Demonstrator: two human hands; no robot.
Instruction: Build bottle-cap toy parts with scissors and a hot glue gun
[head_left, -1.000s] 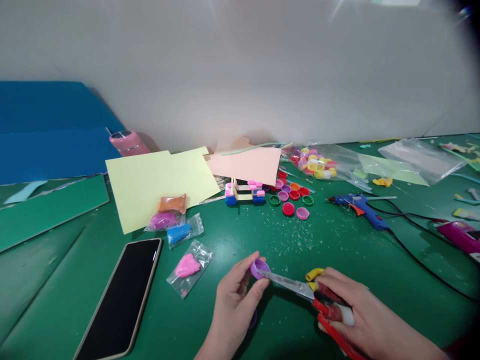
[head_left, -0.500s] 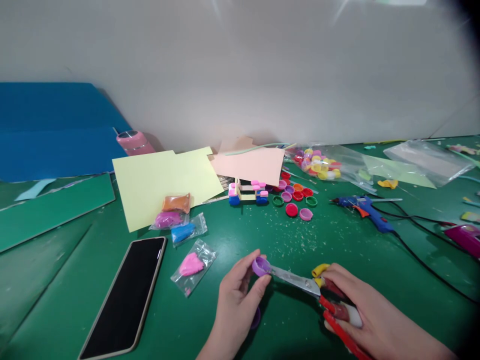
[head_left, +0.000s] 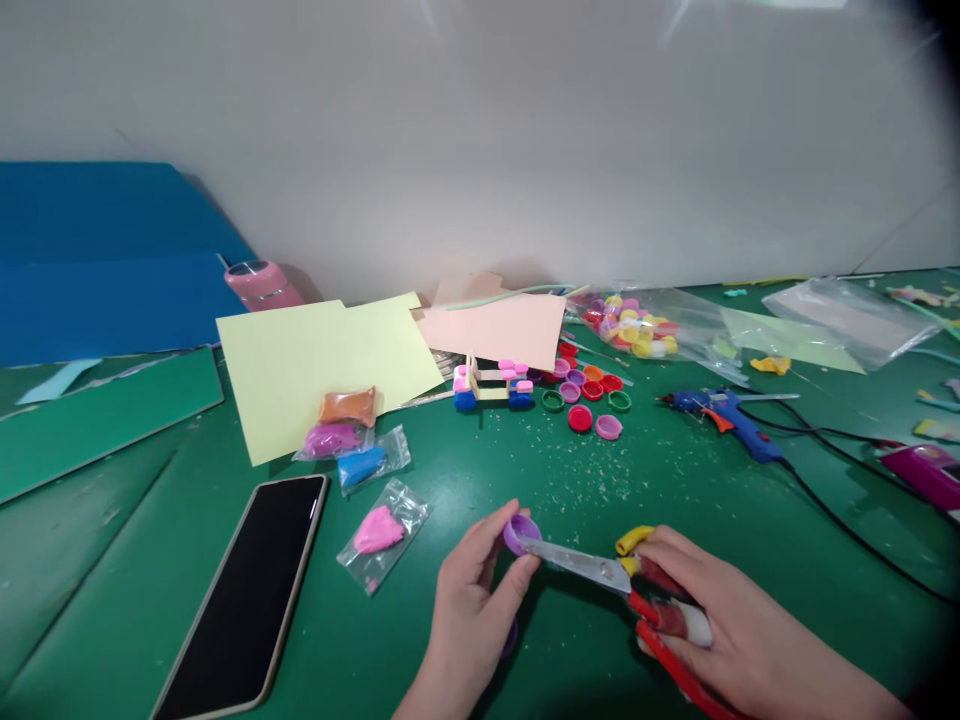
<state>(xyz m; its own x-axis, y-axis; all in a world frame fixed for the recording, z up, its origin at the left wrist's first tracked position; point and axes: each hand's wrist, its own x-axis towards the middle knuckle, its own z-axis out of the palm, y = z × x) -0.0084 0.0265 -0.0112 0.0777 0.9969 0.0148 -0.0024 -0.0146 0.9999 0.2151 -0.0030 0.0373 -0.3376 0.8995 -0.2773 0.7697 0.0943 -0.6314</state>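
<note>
Head view: scissors [head_left: 607, 572] meet a purple cap [head_left: 514, 530] above a scuffed green tabletop [head_left: 360, 660].
Lower centre, the left hand [head_left: 472, 605] pinches the round plastic cap; lower right, the right hand [head_left: 724, 610] is wrapped round red-and-yellow handles, the metal blade reaching over the cap's rim. Lower left lie a flat black phone [head_left: 244, 600] and a crinkled clear bag [head_left: 409, 510] with a pink lump. Mid-frame sit shallow round lids [head_left: 580, 418]; matte yellow paper [head_left: 322, 350] lies further left; a smooth pale wall [head_left: 480, 150] fills the top.

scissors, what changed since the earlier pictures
The tip of the scissors has moved left, from the right edge of the purple cap back over its opening. Nothing was grasped or released: the left hand keeps the cap, the right hand the scissors. The phone stayed put.
</note>
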